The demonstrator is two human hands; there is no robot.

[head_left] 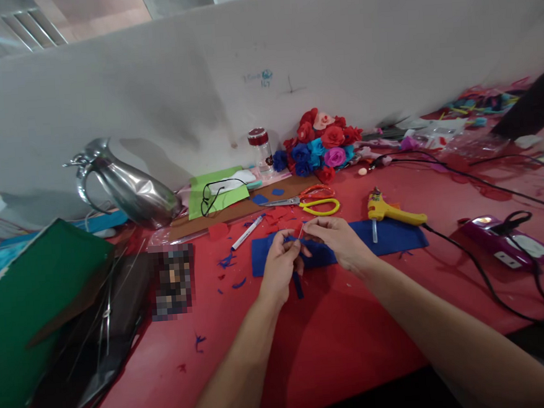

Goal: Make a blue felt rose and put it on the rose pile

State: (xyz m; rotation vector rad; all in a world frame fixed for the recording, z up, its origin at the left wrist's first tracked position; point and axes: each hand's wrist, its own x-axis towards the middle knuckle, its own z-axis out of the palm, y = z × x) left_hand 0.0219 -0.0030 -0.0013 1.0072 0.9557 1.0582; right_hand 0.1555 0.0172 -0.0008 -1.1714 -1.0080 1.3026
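My left hand point(280, 267) and my right hand point(337, 241) meet over a red table point(337, 336). Together they pinch a narrow dark blue felt strip point(297, 285) that hangs down below my left fingers, with a small red bit at the fingertips. Just behind the hands lies a sheet of blue felt point(386, 236). A yellow glue gun point(387, 210) rests on that sheet to the right of my right hand. Yellow-handled scissors point(316, 206) and orange-handled scissors point(316, 192) lie beyond the hands.
A bunch of felt flowers point(320, 144) leans on the back wall beside a small jar point(261, 150). A metal jug point(129, 189), green sheet point(215, 192), white marker point(246, 232) and green box point(32, 308) sit left. A purple power strip point(507, 240) with black cables lies right.
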